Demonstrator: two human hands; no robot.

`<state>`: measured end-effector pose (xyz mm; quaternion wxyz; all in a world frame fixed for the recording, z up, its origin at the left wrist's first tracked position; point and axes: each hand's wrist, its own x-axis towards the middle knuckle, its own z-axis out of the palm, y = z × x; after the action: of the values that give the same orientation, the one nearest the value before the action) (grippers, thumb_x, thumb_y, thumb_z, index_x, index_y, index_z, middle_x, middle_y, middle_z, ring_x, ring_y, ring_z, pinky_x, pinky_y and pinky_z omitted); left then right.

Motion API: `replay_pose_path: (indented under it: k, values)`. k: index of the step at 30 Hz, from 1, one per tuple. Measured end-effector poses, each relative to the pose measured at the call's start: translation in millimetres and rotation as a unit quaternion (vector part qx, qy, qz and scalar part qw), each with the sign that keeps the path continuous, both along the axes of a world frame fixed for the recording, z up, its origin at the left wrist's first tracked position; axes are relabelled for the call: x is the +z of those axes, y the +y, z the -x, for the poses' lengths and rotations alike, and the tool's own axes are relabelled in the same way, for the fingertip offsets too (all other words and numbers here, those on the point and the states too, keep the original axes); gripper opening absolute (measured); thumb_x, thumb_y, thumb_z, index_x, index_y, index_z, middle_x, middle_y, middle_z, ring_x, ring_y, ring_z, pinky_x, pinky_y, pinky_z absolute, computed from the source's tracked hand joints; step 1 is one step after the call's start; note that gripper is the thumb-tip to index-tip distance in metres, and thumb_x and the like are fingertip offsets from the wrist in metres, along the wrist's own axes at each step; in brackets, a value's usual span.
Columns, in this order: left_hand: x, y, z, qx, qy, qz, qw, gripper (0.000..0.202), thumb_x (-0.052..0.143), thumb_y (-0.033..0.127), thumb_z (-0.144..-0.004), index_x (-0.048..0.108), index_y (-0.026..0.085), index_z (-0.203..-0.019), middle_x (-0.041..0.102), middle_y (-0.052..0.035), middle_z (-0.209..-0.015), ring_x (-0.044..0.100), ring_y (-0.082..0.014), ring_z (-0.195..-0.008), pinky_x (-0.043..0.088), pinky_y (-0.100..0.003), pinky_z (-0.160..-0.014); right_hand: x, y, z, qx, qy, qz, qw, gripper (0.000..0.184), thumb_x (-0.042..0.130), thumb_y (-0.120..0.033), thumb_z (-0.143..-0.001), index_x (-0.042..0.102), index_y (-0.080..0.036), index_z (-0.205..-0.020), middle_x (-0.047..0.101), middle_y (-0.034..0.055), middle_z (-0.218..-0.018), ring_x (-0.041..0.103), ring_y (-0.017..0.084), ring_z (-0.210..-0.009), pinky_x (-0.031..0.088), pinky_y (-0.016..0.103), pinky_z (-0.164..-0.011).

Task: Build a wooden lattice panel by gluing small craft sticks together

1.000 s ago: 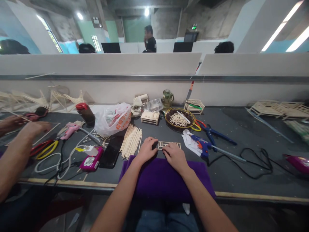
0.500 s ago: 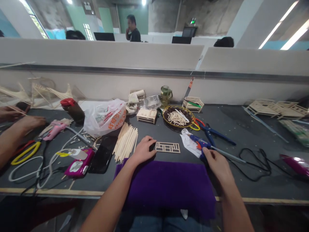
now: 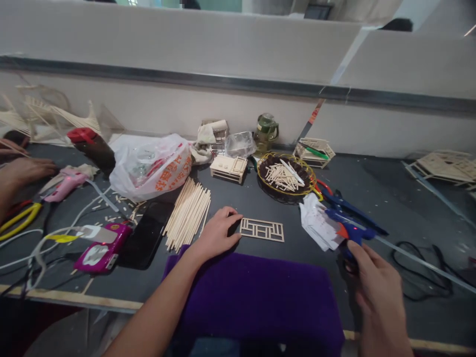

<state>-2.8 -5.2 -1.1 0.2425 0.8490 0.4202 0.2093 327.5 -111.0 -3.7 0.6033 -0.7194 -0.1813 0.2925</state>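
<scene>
My left hand (image 3: 219,233) rests on the table, its thumb and forefinger pinching the left end of a small lattice frame (image 3: 262,230) of thin wooden sticks that lies flat. In my right hand (image 3: 377,272) is a blue glue gun (image 3: 351,229) with an orange part and a clear glue stick out of its back. Its nozzle points left over a crumpled white paper (image 3: 320,223). A purple cloth (image 3: 256,297) lies in front of me, under my left forearm. Left of my left hand is a pile of wooden sticks (image 3: 189,214).
Behind the frame stand a basket of short sticks (image 3: 284,176), a small wooden model (image 3: 228,168) and a green jug (image 3: 266,131). To the left are a plastic bag (image 3: 152,166), a black phone (image 3: 147,238) and a pink device (image 3: 102,250). Another person's hand (image 3: 28,173) is at far left.
My right hand has gripped the glue gun more fully and drawn it slightly toward me and right. My left hand stays at the lattice frame. The view has tilted down.
</scene>
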Motion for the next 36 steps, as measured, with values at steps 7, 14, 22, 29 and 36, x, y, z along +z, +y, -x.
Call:
replay_pose_path:
  k: [7,14,22,29,36]
  values:
    - [0.7,1.9,-0.1,-0.006,0.005,0.023,1.0,0.043,0.059,0.023,-0.084,0.054,0.022,-0.127,0.051,-0.0088,-0.122,0.051,-0.0239,-0.114,0.046,-0.042,-0.1,43.4,6.3,18.7,0.022,0.021,-0.062,0.998,0.043,0.081,-0.026,-0.055,0.063,-0.022,-0.094,0.07,-0.0018,-0.075,0.061,0.012,-0.058,0.05,0.018,-0.05]
    - [4.8,1.2,-1.5,-0.003,-0.015,0.045,0.999,0.047,0.059,0.019,-0.083,0.053,0.024,-0.13,0.052,-0.008,-0.122,0.051,-0.0237,-0.113,0.046,-0.042,-0.098,46.2,18.5,50.0,0.306,-0.024,-0.012,0.952,0.033,0.069,-0.039,-0.078,0.061,-0.021,-0.104,0.061,-0.001,-0.062,0.049,0.012,-0.048,0.043,0.023,-0.044]
    - [6.9,1.1,-2.4,0.008,-0.029,0.067,0.997,0.052,0.061,0.015,-0.08,0.052,0.027,-0.13,0.052,-0.0068,-0.125,0.051,-0.0243,-0.115,0.045,-0.043,-0.1,30.3,29.8,68.6,0.424,-0.205,0.104,0.876,0.033,0.063,-0.049,-0.082,0.07,-0.022,-0.099,0.063,-0.0004,-0.056,0.055,0.014,-0.045,0.046,0.022,-0.043]
    - [7.0,2.1,-2.7,0.004,-0.029,0.077,0.997,0.053,0.059,0.013,-0.08,0.051,0.027,-0.131,0.051,-0.0069,-0.127,0.048,-0.024,-0.118,0.043,-0.043,-0.102,25.5,26.3,77.0,0.429,-0.175,0.135,0.876,0.036,0.058,-0.051,-0.085,0.07,-0.023,-0.104,0.059,-0.0027,-0.053,0.051,0.012,-0.042,0.044,0.02,-0.041]
    - [7.1,1.7,-3.0,0.008,-0.037,0.077,0.996,0.054,0.059,0.012,-0.08,0.051,0.028,-0.131,0.051,-0.0065,-0.127,0.049,-0.0243,-0.118,0.044,-0.043,-0.101,12.8,29.0,71.3,0.485,-0.245,0.091,0.835,0.035,0.058,-0.048,-0.086,0.068,-0.024,-0.11,0.062,-0.0013,-0.06,0.049,0.011,-0.04,0.04,0.019,-0.038]
